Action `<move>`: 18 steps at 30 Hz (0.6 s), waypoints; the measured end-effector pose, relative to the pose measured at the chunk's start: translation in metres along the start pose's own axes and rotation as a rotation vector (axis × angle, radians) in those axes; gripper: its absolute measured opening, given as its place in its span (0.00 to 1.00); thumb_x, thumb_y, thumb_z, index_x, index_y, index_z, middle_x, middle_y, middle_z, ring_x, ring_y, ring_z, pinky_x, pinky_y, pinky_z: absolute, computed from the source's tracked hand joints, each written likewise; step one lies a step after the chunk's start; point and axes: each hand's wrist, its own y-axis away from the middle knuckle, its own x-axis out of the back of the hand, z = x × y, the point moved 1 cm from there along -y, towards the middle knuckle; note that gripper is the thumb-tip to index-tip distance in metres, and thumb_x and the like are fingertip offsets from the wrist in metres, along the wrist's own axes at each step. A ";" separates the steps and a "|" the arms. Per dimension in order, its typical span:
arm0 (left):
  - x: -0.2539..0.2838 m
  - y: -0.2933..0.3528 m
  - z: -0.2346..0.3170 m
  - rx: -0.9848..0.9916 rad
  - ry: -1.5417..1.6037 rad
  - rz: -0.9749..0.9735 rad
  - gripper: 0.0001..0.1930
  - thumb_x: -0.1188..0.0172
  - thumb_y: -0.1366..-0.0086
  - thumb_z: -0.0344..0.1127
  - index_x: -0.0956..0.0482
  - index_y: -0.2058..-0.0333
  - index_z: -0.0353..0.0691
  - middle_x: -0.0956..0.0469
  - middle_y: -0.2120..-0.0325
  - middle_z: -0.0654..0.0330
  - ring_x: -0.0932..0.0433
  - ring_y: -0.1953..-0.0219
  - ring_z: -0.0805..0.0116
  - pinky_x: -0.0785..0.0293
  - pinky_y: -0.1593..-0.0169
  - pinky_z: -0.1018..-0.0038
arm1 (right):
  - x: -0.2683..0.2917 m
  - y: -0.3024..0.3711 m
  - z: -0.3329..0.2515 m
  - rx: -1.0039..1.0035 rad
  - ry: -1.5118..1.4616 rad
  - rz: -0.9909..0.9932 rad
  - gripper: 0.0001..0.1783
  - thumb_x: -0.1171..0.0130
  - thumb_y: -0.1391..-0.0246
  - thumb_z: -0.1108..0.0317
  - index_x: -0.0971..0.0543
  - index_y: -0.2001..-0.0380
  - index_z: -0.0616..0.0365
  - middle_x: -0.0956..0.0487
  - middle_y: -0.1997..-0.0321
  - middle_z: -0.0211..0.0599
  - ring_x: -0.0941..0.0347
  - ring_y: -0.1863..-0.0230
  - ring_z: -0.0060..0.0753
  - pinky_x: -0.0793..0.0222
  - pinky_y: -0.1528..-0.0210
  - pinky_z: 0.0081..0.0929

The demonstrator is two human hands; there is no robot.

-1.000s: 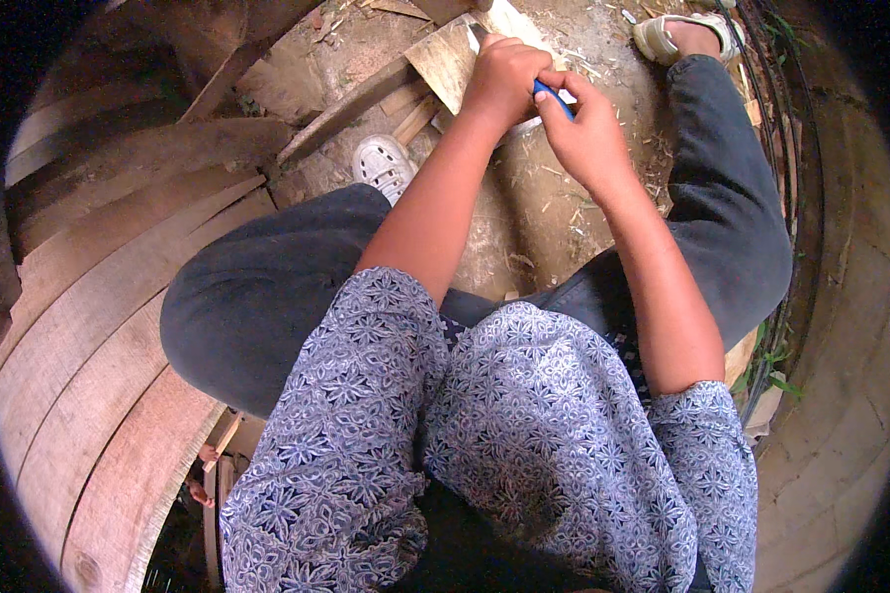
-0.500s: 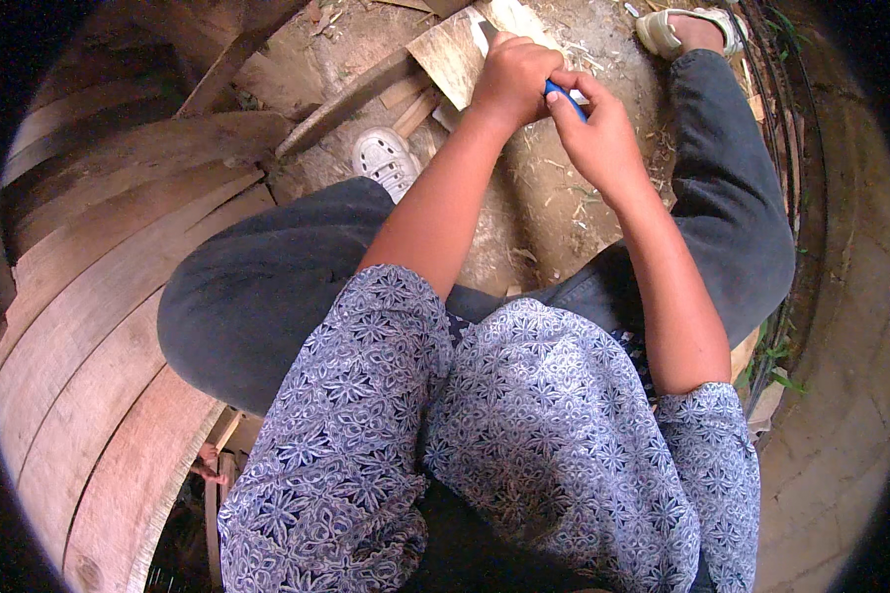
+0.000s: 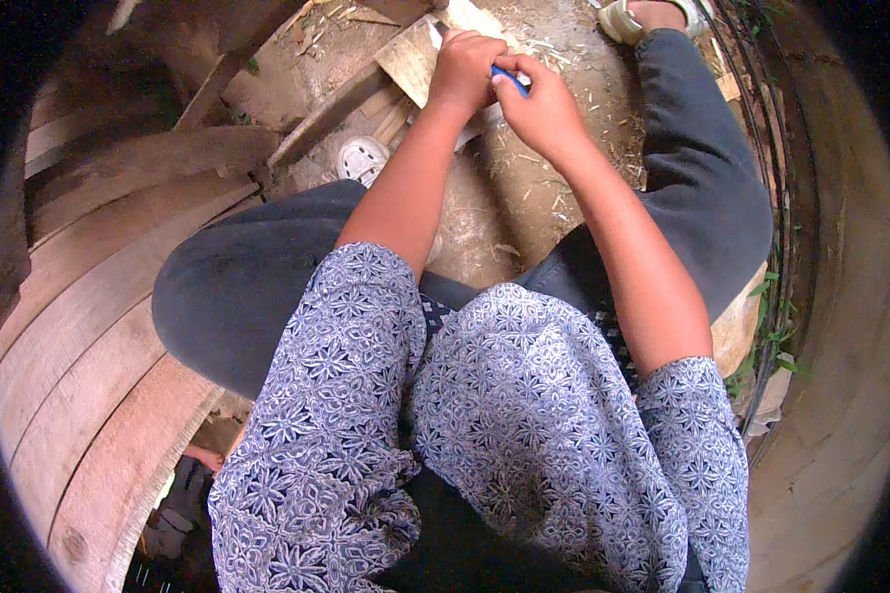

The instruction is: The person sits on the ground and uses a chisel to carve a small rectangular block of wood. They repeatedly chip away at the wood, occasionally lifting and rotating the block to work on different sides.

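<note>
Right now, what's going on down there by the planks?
A person sits low on the ground, knees apart, working at something in front of them. The left hand presses down on a flat wood piece lying on the dirt. The right hand meets it and grips a small blue-handled tool; its working end is hidden, so I cannot tell what kind it is. Wood chips lie scattered around, and curved planks are on the person's left.

Outdoor woodworking yard: planks (image 3: 99, 326), dirt ground (image 3: 524, 188)
</note>
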 end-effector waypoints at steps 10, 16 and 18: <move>0.003 0.004 0.016 0.024 0.084 0.009 0.06 0.40 0.51 0.35 0.26 0.78 0.42 0.24 0.80 0.55 0.23 0.69 0.52 0.32 0.59 0.61 | 0.011 0.012 -0.009 -0.005 0.007 -0.023 0.17 0.43 0.46 0.62 0.20 0.55 0.59 0.18 0.56 0.53 0.21 0.54 0.54 0.27 0.48 0.39; 0.003 -0.010 -0.018 0.065 0.006 -0.016 0.04 0.40 0.52 0.38 0.22 0.79 0.46 0.21 0.79 0.58 0.23 0.70 0.55 0.32 0.57 0.62 | 0.001 -0.020 -0.013 0.054 -0.058 -0.055 0.16 0.43 0.46 0.62 0.20 0.57 0.59 0.18 0.57 0.54 0.21 0.52 0.54 0.27 0.48 0.38; -0.001 -0.007 -0.017 0.097 -0.011 -0.038 0.04 0.39 0.53 0.37 0.22 0.79 0.46 0.21 0.79 0.58 0.23 0.70 0.54 0.32 0.57 0.62 | -0.001 -0.015 -0.012 -0.005 -0.052 -0.044 0.17 0.43 0.46 0.62 0.19 0.56 0.59 0.18 0.56 0.53 0.21 0.52 0.53 0.28 0.47 0.38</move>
